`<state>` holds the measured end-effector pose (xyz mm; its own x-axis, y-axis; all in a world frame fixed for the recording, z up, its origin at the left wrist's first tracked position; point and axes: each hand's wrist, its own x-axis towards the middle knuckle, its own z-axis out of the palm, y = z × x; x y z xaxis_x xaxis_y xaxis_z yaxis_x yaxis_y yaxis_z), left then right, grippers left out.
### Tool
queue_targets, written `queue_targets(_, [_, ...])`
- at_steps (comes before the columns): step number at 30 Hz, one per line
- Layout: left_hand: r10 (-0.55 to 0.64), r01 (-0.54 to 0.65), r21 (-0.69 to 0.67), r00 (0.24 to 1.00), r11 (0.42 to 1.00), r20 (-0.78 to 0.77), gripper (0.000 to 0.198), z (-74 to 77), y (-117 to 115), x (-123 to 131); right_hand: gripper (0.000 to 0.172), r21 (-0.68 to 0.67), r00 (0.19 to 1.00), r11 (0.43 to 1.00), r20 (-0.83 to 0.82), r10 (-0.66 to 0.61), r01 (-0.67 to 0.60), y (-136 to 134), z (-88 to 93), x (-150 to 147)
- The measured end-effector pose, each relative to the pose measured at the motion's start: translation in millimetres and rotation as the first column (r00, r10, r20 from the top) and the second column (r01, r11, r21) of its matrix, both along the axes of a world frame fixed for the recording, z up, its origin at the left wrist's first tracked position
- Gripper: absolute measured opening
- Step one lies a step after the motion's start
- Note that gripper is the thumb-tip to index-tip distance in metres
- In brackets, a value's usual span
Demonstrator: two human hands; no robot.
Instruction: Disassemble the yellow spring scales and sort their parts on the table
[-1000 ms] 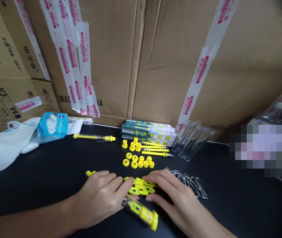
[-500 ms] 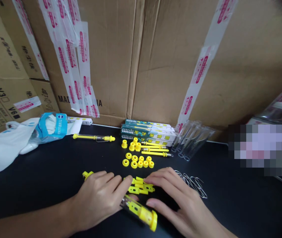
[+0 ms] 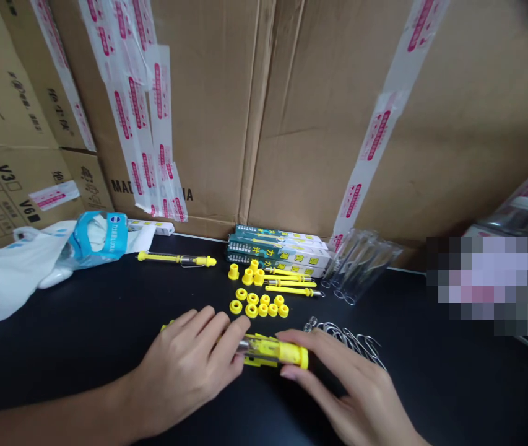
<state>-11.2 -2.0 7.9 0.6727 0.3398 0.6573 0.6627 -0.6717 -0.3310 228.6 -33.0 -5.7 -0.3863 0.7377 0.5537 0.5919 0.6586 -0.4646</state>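
Note:
My left hand (image 3: 189, 365) lies on the black table with its fingers curled over one end of a yellow and clear tube-shaped tool (image 3: 273, 352). My right hand (image 3: 351, 387) pinches the tool's yellow cap end between thumb and fingers. The tool lies level between both hands, over a few flat yellow parts that are mostly hidden. A small yellow piece (image 3: 167, 325) peeks out behind my left hand. Just beyond lie several yellow rings (image 3: 258, 305) and a heap of wire hooks (image 3: 351, 339).
Further back are yellow caps (image 3: 245, 272), yellow rods (image 3: 291, 282), green printed boxes (image 3: 278, 248), clear tubes (image 3: 361, 266) and a finished yellow tool (image 3: 176, 259). White and blue bags (image 3: 45, 260) sit at the left. Taped cardboard boxes (image 3: 291, 111) wall off the back.
The yellow and clear tool has swung from pointing toward me at lower right to lying level between my hands. My right hand shifted from the flat yellow parts onto its cap end.

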Motion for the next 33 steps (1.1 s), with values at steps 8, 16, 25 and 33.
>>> queue_targets(8, [-0.005,0.004,-0.03,0.999,1.0,-0.04,0.024,3.0,16,-11,0.026,-0.015,0.989,0.993,-0.094,-0.118,0.117,8,1.9,8])
queue_targets(16, [-0.031,0.03,-0.065,0.999,0.997,-0.025,0.02,-3.8,14,-8,0.019,-0.375,0.949,0.926,-0.306,-0.082,-0.041,10,1.6,6])
queue_targets(25, [-0.062,0.061,-0.031,0.997,0.998,-0.034,0.02,-1.7,12,-6,0.019,-0.449,0.961,0.893,-0.239,-0.138,0.017,11,2.1,1])
queue_targets(33, [-0.043,0.042,-0.037,0.999,0.998,-0.026,0.019,-2.2,11,-7,0.014,-0.316,0.976,0.947,-0.187,-0.115,0.051,12,11.5,4])
